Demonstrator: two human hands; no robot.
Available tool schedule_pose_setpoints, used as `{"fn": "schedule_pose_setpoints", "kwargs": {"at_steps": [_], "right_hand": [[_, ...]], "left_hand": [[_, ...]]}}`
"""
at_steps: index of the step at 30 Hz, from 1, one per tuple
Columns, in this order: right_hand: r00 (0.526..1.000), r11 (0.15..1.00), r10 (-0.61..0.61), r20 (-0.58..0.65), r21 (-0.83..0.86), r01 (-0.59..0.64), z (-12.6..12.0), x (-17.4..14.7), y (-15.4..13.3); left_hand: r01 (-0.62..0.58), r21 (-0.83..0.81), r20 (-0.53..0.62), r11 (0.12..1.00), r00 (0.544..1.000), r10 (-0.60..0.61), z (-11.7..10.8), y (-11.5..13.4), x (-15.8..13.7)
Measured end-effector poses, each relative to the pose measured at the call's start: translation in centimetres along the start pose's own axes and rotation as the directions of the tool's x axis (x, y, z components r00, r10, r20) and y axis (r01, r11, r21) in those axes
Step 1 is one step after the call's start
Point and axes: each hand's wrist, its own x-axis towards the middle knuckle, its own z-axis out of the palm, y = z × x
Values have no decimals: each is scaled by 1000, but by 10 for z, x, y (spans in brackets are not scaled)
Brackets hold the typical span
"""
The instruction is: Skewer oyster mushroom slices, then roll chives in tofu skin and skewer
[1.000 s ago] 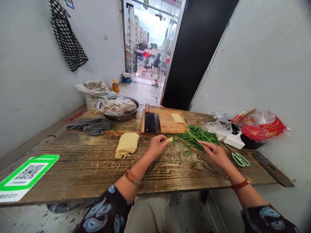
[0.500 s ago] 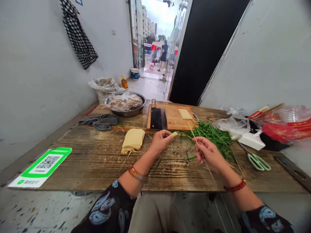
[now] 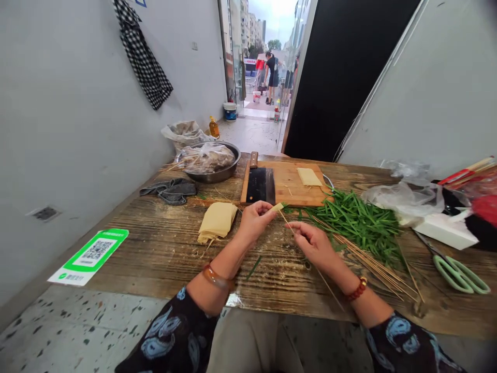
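My left hand [image 3: 256, 220] is closed on a small pale yellow tofu-skin roll [image 3: 277, 207], with green bits showing at its end. Between the fingers of my right hand [image 3: 313, 242] is a thin bamboo skewer [image 3: 288, 221], slanting down toward the table edge. Its upper tip meets the roll or lies just in front of it; I cannot tell whether it has pierced it. Left of my left hand lies a stack of tofu-skin sheets [image 3: 218, 221]. Cut green chives [image 3: 359, 225] are heaped beyond my right hand, with several loose bamboo skewers [image 3: 373, 267] beside them.
A cleaver [image 3: 261, 185] and another tofu-skin piece [image 3: 309, 176] lie on the cutting board [image 3: 287, 186]. A metal bowl [image 3: 223, 175] with a bagged bundle and a grey cloth [image 3: 171, 190] are at back left. Scissors [image 3: 460, 273], a white box [image 3: 446, 229] and plastic bags [image 3: 404, 199] sit at right.
My right hand has moved left, bringing the skewer's tip to the roll in my left hand. The view has turned slightly, and more loose skewers show beside the chives.
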Motion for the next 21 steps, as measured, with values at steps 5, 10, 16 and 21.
{"fn": "schedule_pose_setpoints", "kwargs": {"at_steps": [5, 10, 16, 21], "right_hand": [[1000, 1000, -23, 9, 7, 23, 4, 2, 8], [999, 997, -32, 22, 68, 31, 2, -3, 13], [999, 999, -20, 36, 51, 18, -1, -4, 12], [999, 999, -17, 42, 36, 15, -3, -5, 11]], "left_hand": [[1, 48, 4, 999, 1000, -2, 2, 2, -1], [-4, 86, 2, 996, 1000, 4, 3, 2, 0], [-19, 144, 1, 989, 1000, 19, 3, 0, 1], [-33, 160, 0, 987, 999, 33, 4, -1, 0]]}}
